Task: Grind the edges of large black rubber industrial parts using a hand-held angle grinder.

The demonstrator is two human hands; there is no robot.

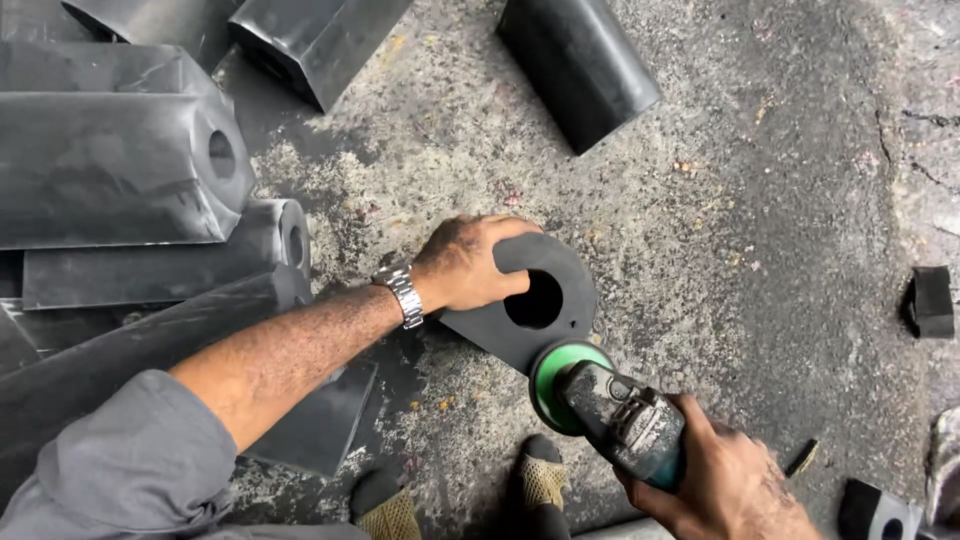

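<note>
Left hand (468,262) steadying black block (540,310); right hand (722,485) gripping grinder (610,408)

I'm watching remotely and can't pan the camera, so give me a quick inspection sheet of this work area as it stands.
Surface: rough, stained concrete floor, cracked at the upper right.
Job's things: flat black plate with round hole; angle grinder, its green disc at the plate's lower edge.
Clutter: black long pieces with holes piled at left; black cylinder; small black block.
Hands: left hand grips the plate's top; right hand holds the grinder body.
Cables: nothing seen.
Surroundings: person's feet at the lower edge.
</note>
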